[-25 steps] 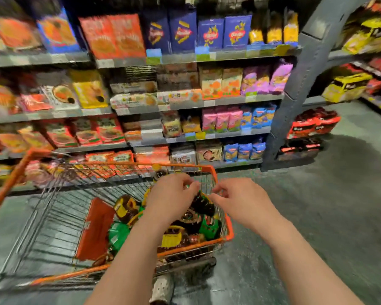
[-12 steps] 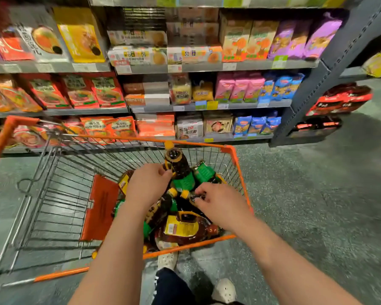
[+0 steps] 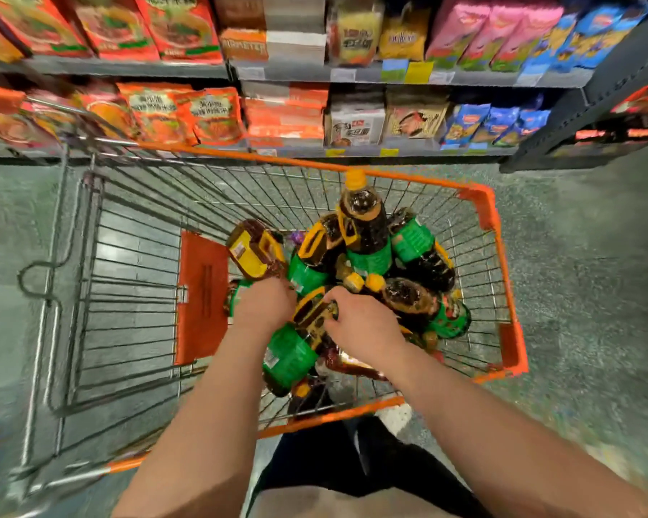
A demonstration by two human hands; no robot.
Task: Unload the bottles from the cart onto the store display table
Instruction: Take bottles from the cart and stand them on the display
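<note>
Change: both hands lower in the cart [image 3: 481, 207] than before.
Left hand [image 3: 264, 306]: fingers curled down among bottles; hold cannot be told.
Right hand [image 3: 363, 327]: fingers curled on near bottle [image 3: 296, 345].
Bottles [image 3: 367, 237]: heaped at cart's right end.

Dark green-labelled bottles [image 3: 367, 237] heaped in cart [image 3: 479, 203]

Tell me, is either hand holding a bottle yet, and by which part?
Both hands, left hand and right hand, close on the green-label bottle lying in the cart, gripping its upper shoulder end.
</note>
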